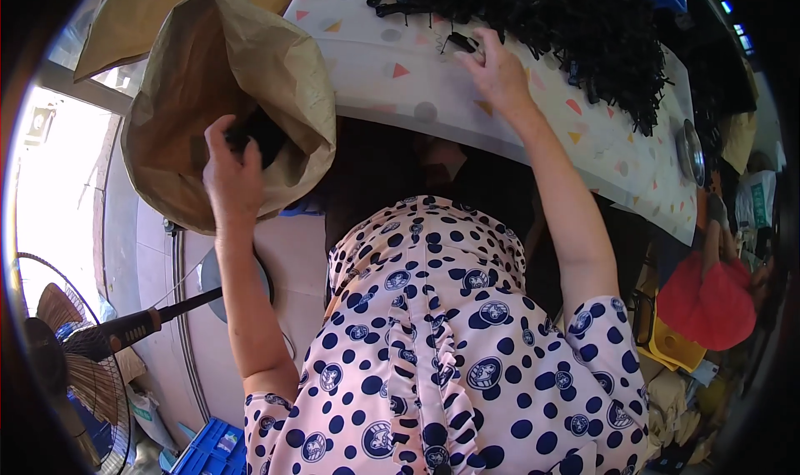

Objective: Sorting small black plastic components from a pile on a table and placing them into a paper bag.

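Observation:
My left hand [233, 179] reaches into the mouth of a large brown paper bag [296, 83], its thumb and fingers apart. Just beyond the fingertips, dark black material [267, 133] shows inside the bag; I cannot make out its pieces. Over the table, my right hand [502, 73] pinches a small black part [461, 43] between thumb and fingers. A thin curly wire or thread shows beside that part. Close to this hand lies a big heap of black cable-like pieces [575, 37], covering the far right of the table.
The table [375, 75] has a pale cover with coloured triangles and dots. A metal bowl [690, 152] sits at its right edge. A standing fan [75, 350] is at lower left, near a blue crate [212, 446]. Another person in red [708, 304] is at the right.

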Available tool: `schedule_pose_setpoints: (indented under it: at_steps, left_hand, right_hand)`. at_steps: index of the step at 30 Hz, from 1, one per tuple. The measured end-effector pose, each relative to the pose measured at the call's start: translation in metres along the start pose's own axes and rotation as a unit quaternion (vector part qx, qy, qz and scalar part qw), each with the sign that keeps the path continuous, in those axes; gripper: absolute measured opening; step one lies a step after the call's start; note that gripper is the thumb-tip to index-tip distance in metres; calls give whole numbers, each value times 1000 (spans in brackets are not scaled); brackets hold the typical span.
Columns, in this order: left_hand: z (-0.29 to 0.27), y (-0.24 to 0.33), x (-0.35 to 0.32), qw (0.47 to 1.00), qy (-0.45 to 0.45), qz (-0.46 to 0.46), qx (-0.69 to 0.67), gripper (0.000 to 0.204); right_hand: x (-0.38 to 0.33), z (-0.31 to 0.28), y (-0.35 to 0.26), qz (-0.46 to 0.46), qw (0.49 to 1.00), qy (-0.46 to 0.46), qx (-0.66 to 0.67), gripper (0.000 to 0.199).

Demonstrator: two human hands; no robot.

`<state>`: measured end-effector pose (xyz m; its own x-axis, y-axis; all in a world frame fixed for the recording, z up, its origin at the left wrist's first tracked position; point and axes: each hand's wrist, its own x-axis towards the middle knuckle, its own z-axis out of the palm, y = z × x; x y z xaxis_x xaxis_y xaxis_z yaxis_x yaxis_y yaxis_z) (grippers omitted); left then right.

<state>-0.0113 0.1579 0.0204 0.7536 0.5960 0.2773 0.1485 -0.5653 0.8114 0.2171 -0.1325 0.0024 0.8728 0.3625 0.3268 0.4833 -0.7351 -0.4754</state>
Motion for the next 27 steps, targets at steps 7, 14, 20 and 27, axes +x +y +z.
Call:
schedule_pose_setpoints:
  at_steps: [7,14,20,27]
  left_hand:
    - [8,17,-1,997,-65,48,8,46]
    - [67,59,-26,752,-454,-130,-459,56]
    - [86,43,-50,546,-552,-205,-596,76]
    - [86,49,-73,473,-550,-274,-632,64]
  right_hand:
    - [13,-4,18,-65,997,-49,-17,28]
    - [-79,-40,-61,-275,940,-116,168,37]
    - [-105,-51,-60,-362,902,-133,195,40]
    - [-120,-49,-49,-406,891,-133,155,40]
